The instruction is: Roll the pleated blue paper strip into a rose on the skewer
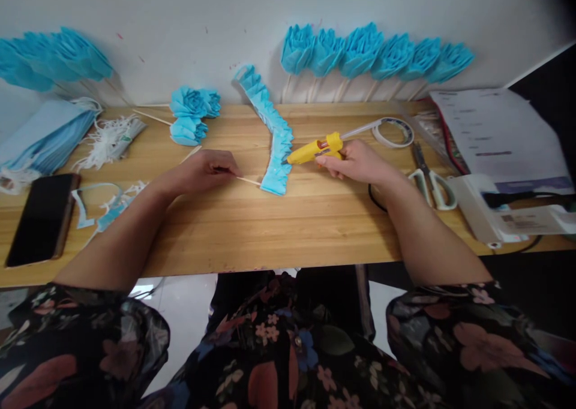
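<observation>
The pleated blue strip (281,140) lies in the middle of the tabletop (270,235); it seems light, soft and easily crushed, so its flat near end is the better place to hold. The left hand (204,170) pinches a thin stick (249,182) reaching this end, and the right hand (353,161) is closed around a yellow glue gun (315,150). Scissors (426,169) at right and blue flowers (188,103) at far left could hinder wide movements.
</observation>
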Action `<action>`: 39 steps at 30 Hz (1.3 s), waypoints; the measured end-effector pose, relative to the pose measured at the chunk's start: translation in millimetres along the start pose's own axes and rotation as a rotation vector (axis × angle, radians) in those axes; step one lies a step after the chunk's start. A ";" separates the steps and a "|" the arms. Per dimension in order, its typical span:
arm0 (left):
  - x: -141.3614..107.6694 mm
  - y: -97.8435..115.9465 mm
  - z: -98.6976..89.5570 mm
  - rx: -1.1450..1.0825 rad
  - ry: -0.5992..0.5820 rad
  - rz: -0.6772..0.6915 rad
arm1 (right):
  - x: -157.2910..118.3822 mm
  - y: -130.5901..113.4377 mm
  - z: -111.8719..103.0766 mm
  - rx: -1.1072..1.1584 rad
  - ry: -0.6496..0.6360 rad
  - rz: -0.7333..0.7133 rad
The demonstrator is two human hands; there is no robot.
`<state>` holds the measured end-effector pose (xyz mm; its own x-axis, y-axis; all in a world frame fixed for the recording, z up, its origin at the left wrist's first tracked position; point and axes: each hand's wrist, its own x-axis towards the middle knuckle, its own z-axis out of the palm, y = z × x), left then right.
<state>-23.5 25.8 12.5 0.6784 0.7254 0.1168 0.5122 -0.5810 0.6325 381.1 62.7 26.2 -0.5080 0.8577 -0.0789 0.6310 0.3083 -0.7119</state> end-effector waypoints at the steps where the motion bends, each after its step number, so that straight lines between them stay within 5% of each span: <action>1: 0.0 0.3 -0.3 0.000 -0.001 -0.004 | 0.3 0.2 0.0 0.002 -0.003 0.002; 14: -0.9 -5.2 -1.0 0.023 -0.034 -0.013 | -0.5 3.1 -11.7 0.182 0.001 0.012; 39: -1.3 -6.5 -1.0 0.018 -0.020 -0.007 | 0.3 6.9 -14.0 0.131 -0.017 0.034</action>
<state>-28.2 29.0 9.0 0.6853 0.7218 0.0970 0.5261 -0.5828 0.6193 393.5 70.8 31.1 -0.4981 0.8593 -0.1157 0.5667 0.2217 -0.7935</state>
